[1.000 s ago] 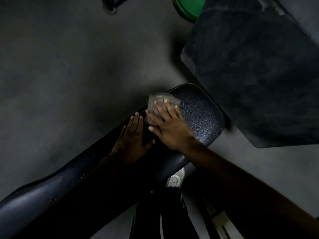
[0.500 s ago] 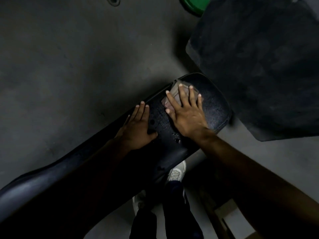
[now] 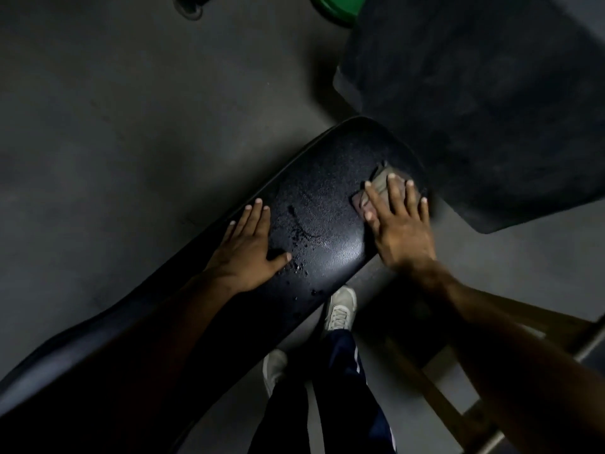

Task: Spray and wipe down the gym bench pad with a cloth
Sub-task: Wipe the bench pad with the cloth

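1. The right hand lies flat, fingers spread wide, pressing a small folded cloth onto the bench pad. The cloth shows only past the fingertips, close to the pad's rounded end and its right edge.
2. The left hand is open and empty, palm down on the pad, well to the left of the cloth, thumb pointing toward it; it looks to be bracing the body.
3. Between the two hands, droplets and a wet streak sit on the black vinyl, so wiping is under way but not finished there.
4. To do it well, I would keep the palm's weight over the cloth and sweep from the end back toward the left hand in overlapping passes, gathering those droplets.
5. The cloth is small under the hand; it could slip off the nearer edge if pushed too far out.
6. The pad is textured and shiny where wet.
7. The floor is dull grey, the room dim. A dark mat lies beyond the fingertips, and something green shows farther off.
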Available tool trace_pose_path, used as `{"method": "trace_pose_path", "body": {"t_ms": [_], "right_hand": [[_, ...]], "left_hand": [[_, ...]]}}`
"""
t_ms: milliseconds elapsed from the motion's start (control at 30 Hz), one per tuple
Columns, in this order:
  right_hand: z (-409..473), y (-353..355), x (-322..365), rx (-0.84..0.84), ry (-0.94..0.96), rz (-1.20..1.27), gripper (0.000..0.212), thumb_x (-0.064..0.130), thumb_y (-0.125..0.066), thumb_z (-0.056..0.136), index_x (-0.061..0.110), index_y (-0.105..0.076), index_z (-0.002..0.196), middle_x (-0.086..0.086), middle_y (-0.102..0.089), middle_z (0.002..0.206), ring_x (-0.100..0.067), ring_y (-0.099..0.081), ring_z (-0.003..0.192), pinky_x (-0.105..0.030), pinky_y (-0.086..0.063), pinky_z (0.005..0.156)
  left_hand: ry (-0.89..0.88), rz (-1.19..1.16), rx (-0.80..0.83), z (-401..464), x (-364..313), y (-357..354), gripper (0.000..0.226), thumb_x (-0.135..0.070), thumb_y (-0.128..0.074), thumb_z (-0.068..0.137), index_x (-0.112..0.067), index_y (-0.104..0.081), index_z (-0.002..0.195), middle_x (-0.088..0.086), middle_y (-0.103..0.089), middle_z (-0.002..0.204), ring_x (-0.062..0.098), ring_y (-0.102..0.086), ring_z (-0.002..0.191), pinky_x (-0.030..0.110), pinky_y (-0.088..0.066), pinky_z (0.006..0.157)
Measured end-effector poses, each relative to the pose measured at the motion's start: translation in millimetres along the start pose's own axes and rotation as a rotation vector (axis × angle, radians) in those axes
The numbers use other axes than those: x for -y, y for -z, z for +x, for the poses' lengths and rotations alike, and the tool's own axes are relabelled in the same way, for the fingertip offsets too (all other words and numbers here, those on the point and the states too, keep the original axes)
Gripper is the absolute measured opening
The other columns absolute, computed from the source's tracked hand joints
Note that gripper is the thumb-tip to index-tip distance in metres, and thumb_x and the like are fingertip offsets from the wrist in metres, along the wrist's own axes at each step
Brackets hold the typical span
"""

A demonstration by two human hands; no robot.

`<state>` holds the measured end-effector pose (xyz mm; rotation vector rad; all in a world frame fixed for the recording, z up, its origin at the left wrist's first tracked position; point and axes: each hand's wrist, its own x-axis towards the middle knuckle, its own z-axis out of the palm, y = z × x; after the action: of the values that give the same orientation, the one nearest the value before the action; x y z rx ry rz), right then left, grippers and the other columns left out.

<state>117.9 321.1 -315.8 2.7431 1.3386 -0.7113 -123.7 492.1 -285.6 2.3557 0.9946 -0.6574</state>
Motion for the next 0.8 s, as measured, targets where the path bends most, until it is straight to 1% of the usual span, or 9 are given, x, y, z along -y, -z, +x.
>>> {"method": "trace_pose_path", "body": {"t_ms": [100, 233, 300, 367, 433, 500, 567, 667, 800], "right_hand": [[15, -4, 26, -0.002, -0.054, 0.017, 0.060, 0.053, -0.021, 0.111, 0.040, -0.007, 0.167, -0.007, 0.005, 0.177, -0.043, 0.010, 0.161, -0.064, 0.001, 0.127], [-17, -26, 84, 0.064, 0.174, -0.007, 0.059, 0.052, -0.018, 0.112, 0.041, 0.003, 0.166, -0.005, 0.016, 0.175, -0.040, 0.021, 0.159, -0.064, 0.007, 0.127], [-48, -39, 99, 0.064, 0.257, -0.011, 0.060, 0.049, -0.024, 0.112, 0.040, -0.002, 0.167, -0.004, 0.011, 0.176, -0.038, 0.017, 0.160, -0.062, 0.005, 0.128], [-75, -50, 97, 0.068, 0.276, -0.010, 0.059, 0.047, -0.028, 0.112, 0.041, -0.007, 0.167, -0.001, 0.002, 0.177, -0.036, 0.012, 0.162, -0.060, 0.000, 0.130], [-93, -53, 83, 0.071, 0.227, -0.002, 0.058, 0.047, -0.030, 0.112, 0.046, -0.008, 0.166, 0.003, -0.004, 0.177, -0.033, 0.007, 0.163, -0.060, -0.009, 0.129], [-95, -48, 62, 0.070, 0.139, 0.040, 0.057, 0.049, -0.027, 0.112, 0.051, -0.006, 0.164, 0.007, 0.000, 0.177, -0.030, 0.008, 0.163, -0.059, -0.012, 0.129], [-84, -39, 42, 0.059, 0.045, 0.066, 0.056, 0.049, -0.025, 0.112, 0.053, -0.004, 0.163, 0.008, 0.006, 0.177, -0.030, 0.010, 0.163, -0.057, -0.011, 0.130], [-51, -24, 27, 0.033, -0.057, 0.120, 0.054, 0.049, -0.024, 0.113, 0.050, -0.006, 0.164, 0.004, 0.007, 0.177, -0.033, 0.012, 0.162, -0.058, -0.011, 0.130], [-18, -19, 58, 0.034, -0.095, 0.150, 0.055, 0.049, -0.026, 0.112, 0.044, -0.013, 0.166, -0.002, 0.007, 0.177, -0.041, 0.013, 0.161, -0.063, -0.001, 0.129]], "left_hand": [[0.018, -0.005, -0.001, -9, 7, -4, 0.103, -0.066, -0.049, 0.090, -0.014, 0.008, 0.159, 0.002, 0.024, 0.165, 0.017, 0.017, 0.153, 0.042, 0.001, 0.125], [0.021, 0.006, 0.011, -20, 16, -8, 0.104, -0.066, -0.049, 0.090, -0.013, 0.008, 0.159, 0.003, 0.023, 0.165, 0.017, 0.016, 0.153, 0.041, 0.001, 0.125], [0.028, 0.002, 0.021, -25, 22, -9, 0.104, -0.066, -0.048, 0.090, -0.013, 0.010, 0.159, 0.003, 0.024, 0.165, 0.017, 0.017, 0.153, 0.041, 0.002, 0.124], [0.034, -0.002, 0.030, -30, 26, -9, 0.104, -0.067, -0.047, 0.091, -0.014, 0.011, 0.159, 0.002, 0.025, 0.165, 0.017, 0.017, 0.153, 0.040, 0.002, 0.124], [0.032, -0.003, 0.022, -34, 28, -11, 0.104, -0.066, -0.048, 0.090, -0.013, 0.009, 0.159, 0.003, 0.024, 0.165, 0.017, 0.016, 0.153, 0.040, 0.002, 0.124], [0.023, -0.004, 0.011, -37, 29, -14, 0.104, -0.066, -0.049, 0.090, -0.013, 0.008, 0.159, 0.003, 0.022, 0.165, 0.018, 0.015, 0.153, 0.041, 0.001, 0.124], [0.014, -0.006, 0.003, -40, 31, -15, 0.104, -0.066, -0.049, 0.090, -0.013, 0.008, 0.159, 0.003, 0.022, 0.165, 0.018, 0.014, 0.153, 0.041, 0.001, 0.124], [0.009, -0.007, -0.017, -40, 34, -18, 0.105, -0.067, -0.048, 0.090, -0.013, 0.009, 0.159, 0.003, 0.022, 0.165, 0.017, 0.015, 0.153, 0.041, 0.002, 0.124], [0.021, -0.035, -0.034, -42, 39, -23, 0.106, -0.068, -0.049, 0.089, -0.012, 0.008, 0.159, 0.003, 0.021, 0.166, 0.017, 0.014, 0.153, 0.041, 0.002, 0.125]]}}
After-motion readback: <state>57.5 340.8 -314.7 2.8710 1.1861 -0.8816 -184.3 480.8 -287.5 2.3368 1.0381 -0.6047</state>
